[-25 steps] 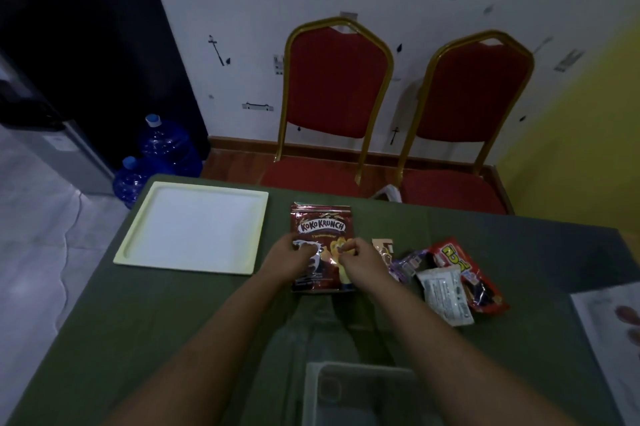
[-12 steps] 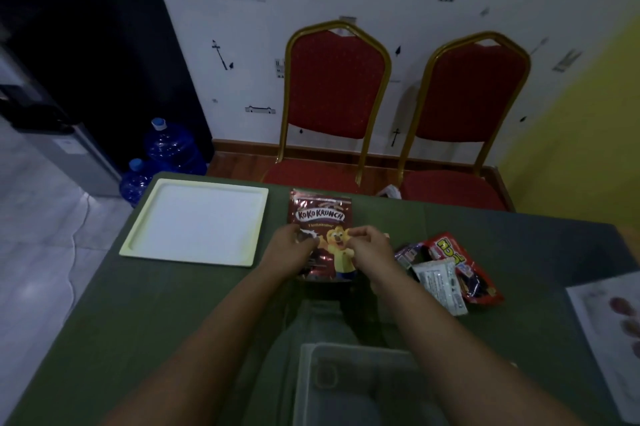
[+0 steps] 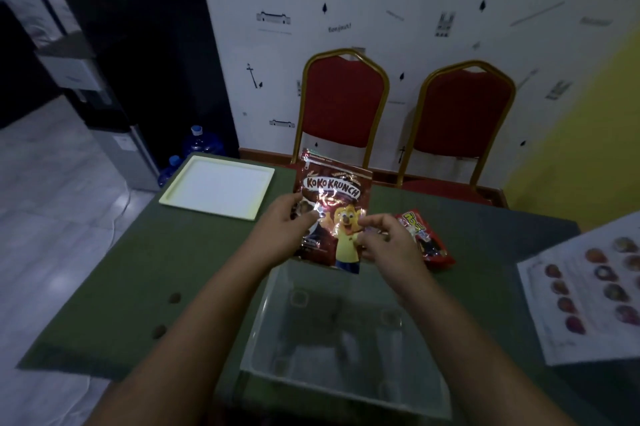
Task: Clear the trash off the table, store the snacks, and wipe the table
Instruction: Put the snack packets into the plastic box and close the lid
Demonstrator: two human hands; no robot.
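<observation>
While your green table (image 3: 131, 273) carries the clear bin (image 3: 346, 349) at its near edge, you hold the Koko Krunch bag (image 3: 330, 204) upright just beyond it, your left hand (image 3: 282, 223) and right hand (image 3: 384, 240) pinching its sides; the red snack packet (image 3: 424, 235) lies just right.

Both hands hold a glossy brown Koko Krunch cereal pouch (image 3: 330, 211) upright above the far rim of a clear plastic bin (image 3: 346, 387). The left hand (image 3: 280, 235) grips its left edge, the right hand (image 3: 388, 245) pinches its right edge. Just right of the right fingers (image 3: 372, 220), a red snack packet (image 3: 427, 238) lies on the green tabletop (image 3: 138, 273).
</observation>
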